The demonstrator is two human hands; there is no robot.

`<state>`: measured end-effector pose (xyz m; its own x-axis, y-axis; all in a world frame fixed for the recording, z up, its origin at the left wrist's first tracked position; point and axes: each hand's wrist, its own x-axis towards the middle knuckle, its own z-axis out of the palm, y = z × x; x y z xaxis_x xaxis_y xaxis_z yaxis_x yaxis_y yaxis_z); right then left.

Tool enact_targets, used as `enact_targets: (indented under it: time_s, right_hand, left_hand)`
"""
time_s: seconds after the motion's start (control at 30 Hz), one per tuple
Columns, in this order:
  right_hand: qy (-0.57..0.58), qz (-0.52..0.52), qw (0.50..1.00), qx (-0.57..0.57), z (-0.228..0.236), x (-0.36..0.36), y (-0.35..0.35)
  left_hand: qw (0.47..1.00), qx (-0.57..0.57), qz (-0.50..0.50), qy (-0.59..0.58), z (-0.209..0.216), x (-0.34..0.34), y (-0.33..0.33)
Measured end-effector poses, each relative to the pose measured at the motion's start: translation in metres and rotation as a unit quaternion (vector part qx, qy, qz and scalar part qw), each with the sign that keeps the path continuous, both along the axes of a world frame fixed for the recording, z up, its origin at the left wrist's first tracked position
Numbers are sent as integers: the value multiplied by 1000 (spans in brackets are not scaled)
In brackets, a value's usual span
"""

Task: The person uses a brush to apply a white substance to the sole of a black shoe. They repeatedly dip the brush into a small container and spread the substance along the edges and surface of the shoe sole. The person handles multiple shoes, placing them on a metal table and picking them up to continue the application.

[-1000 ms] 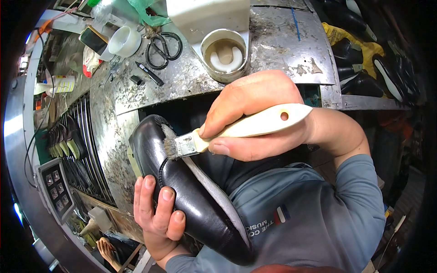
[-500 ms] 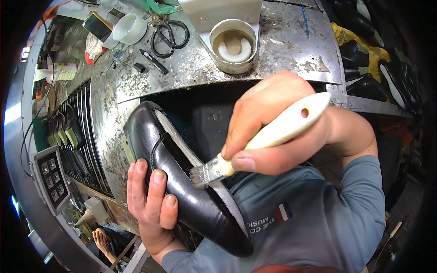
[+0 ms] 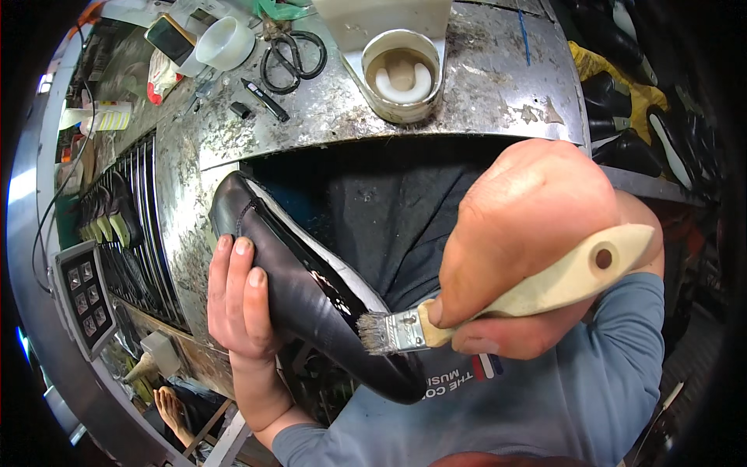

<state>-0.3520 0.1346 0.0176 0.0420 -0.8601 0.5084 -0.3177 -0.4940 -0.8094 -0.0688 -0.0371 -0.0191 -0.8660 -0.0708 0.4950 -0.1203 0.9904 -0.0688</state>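
Observation:
A black leather shoe (image 3: 292,292) lies slantwise across the middle, one end far left, the other near my shirt. My left hand (image 3: 243,307) is closed round its left side, fingertips on the leather. In my right hand (image 3: 537,218) is a flat paintbrush (image 3: 556,280) with a cream handle, a metal band and grey bristles. Those bristles touch the shoe's right edge toward its near end. A wet, glossy dark strip runs along that edge beside a pale grey band (image 3: 350,280). What fills the shoe inside is hidden.
On the worn metal bench stand a white pot (image 3: 401,117) of brownish liquid, black-handled scissors (image 3: 292,66), a marker (image 3: 264,100) and a plastic tub (image 3: 226,44). A rack (image 3: 144,233) with shoes is at left; more black shoes (image 3: 622,148) lie at right. Another person's hand (image 3: 171,412) shows lower left.
My right hand has moved the brush rightward and nearer, along the shoe's edge. The shoe has been rolled and shifted slightly, and a glossy strip shows along its edge.

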Motion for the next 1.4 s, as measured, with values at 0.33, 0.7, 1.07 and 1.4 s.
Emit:
enact_targets:
  time_s: [0.33,0.7,1.07,1.4]
  right_hand:
    - [-44,-4,993,-109,5,0,-4]
    - [-51,-12,982,-179,27,-2,-16]
    - [-107,-52,978,-174,31,4,-35]
    - [44,-40,981,-185,30,-15,-58]
  left_hand:
    - [996,75,44,26,-9,-1,-6]
    - [956,276,84,51,-23,-1,9]
    - [735,669,83,-79,30,-28,45]
    - [546,835,26,-56,13,-5,42]
